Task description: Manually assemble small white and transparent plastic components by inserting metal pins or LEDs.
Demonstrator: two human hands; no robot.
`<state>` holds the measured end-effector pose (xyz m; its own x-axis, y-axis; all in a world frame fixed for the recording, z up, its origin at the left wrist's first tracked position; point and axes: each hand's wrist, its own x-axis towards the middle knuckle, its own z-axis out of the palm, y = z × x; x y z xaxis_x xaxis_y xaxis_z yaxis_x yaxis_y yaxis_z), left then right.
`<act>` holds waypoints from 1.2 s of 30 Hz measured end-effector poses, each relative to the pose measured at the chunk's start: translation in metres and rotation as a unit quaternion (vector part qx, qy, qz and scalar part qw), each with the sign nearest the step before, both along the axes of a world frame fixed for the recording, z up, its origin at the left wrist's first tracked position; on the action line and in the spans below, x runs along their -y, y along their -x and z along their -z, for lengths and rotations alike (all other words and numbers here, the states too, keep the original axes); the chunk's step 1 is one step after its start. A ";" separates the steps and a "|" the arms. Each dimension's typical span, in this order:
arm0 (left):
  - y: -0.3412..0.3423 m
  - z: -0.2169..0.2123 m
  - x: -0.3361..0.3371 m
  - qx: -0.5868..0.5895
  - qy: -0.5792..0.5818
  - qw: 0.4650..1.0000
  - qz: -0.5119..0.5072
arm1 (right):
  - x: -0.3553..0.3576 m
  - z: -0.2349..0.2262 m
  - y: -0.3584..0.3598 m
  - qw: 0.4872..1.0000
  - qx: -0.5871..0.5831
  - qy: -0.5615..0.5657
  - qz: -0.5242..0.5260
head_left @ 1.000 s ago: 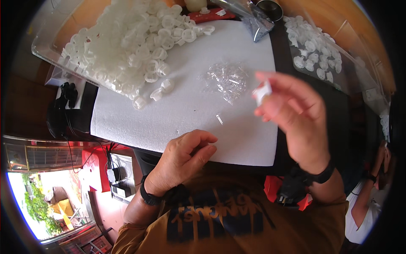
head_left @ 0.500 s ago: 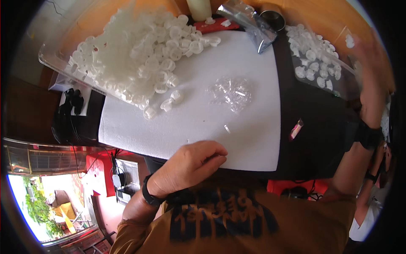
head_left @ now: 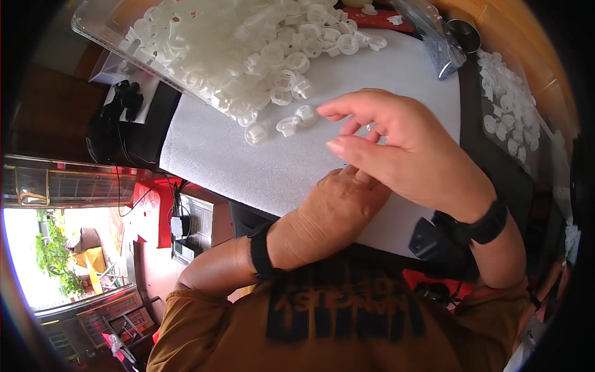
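Observation:
My right hand is over the middle of the white foam mat, fingers apart from the thumb and nothing between them. My left hand is low over the mat's near part, partly beneath the right hand, which hides its fingertips; whether it holds anything is not visible. Just beyond my right fingertips lie a few loose translucent white plastic caps. A large heap of the same caps spills out of a clear bin. A glint of small clear pieces shows between my right fingers.
At the right lies a clear bag or tray area of white plastic parts. Far back are a silvery plastic bag, a round metal tin and a red item. A black object sits by my right wrist.
My right hand has come from the parts at the far right to above the mat's middle. My left hand has moved right and forward beneath it. The whole view has shifted.

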<state>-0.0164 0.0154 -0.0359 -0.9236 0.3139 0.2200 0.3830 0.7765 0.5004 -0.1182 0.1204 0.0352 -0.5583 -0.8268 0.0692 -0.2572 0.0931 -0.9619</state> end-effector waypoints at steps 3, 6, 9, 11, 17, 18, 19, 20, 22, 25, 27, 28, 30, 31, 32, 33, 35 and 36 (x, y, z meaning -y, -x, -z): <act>-0.001 0.006 0.003 -0.027 -0.059 0.998 0.028 | 0.034 0.020 0.010 0.975 -0.198 -0.047 -0.085; -0.006 0.000 -0.003 0.076 -0.150 0.982 -0.091 | 0.061 0.047 0.019 0.952 -0.297 -0.004 -0.072; -0.008 0.013 0.003 0.100 -0.127 0.985 -0.068 | 0.075 0.051 0.024 0.943 -0.312 -0.017 -0.110; -0.008 0.017 0.006 0.052 -0.151 0.985 -0.066 | 0.079 0.044 0.025 0.948 -0.285 -0.071 -0.120; 0.003 0.016 0.007 0.016 -0.096 0.994 -0.039 | 0.080 0.052 0.036 0.945 -0.293 -0.061 -0.130; 0.004 0.015 0.007 0.016 -0.096 0.995 -0.039 | 0.080 0.048 0.037 0.949 -0.246 -0.132 -0.146; 0.005 0.015 0.007 -0.002 -0.088 0.996 -0.030 | 0.078 0.044 0.037 0.949 -0.246 -0.132 -0.145; 0.006 0.014 0.007 -0.019 -0.079 0.996 -0.020 | 0.076 0.041 0.036 0.961 -0.209 -0.126 -0.131; 0.004 0.007 0.004 0.044 -0.143 0.986 -0.070 | 0.069 0.035 0.033 0.971 -0.171 -0.120 -0.117; 0.004 -0.001 0.009 0.051 -0.170 0.981 -0.080 | 0.050 0.022 0.027 0.997 0.030 0.023 -0.070; 0.001 -0.004 0.016 0.006 -0.138 0.990 -0.038 | 0.025 0.007 0.019 0.985 0.154 0.049 -0.055; -0.001 -0.016 0.017 0.041 -0.191 0.978 -0.072 | 0.009 0.000 0.017 0.977 0.204 0.045 -0.047; -0.006 -0.034 0.025 0.197 -0.324 0.920 -0.096 | -0.020 -0.005 0.006 0.958 0.280 0.057 -0.003; -0.009 -0.053 0.028 0.278 -0.415 0.856 -0.130 | -0.028 -0.005 -0.001 0.958 0.283 0.054 -0.007; -0.011 -0.057 0.034 0.301 -0.470 0.819 -0.135 | -0.035 -0.005 -0.008 0.942 0.326 0.070 0.036; -0.015 -0.064 0.040 0.299 -0.511 0.797 -0.123 | -0.042 -0.005 -0.015 0.924 0.365 0.085 0.076; -0.012 -0.069 0.041 0.292 -0.554 0.772 -0.110 | -0.057 0.007 -0.023 0.904 0.404 0.107 0.092; -0.009 -0.069 0.040 0.295 -0.577 0.756 -0.087 | -0.063 0.016 -0.026 0.880 0.441 0.131 0.113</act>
<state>-0.0073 -0.0245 0.0331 -0.9733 0.0897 -0.2112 -0.2285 -0.2956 0.9276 -0.0919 0.1833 0.0196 -0.6385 -0.7080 -0.3018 0.5980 -0.2095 -0.7736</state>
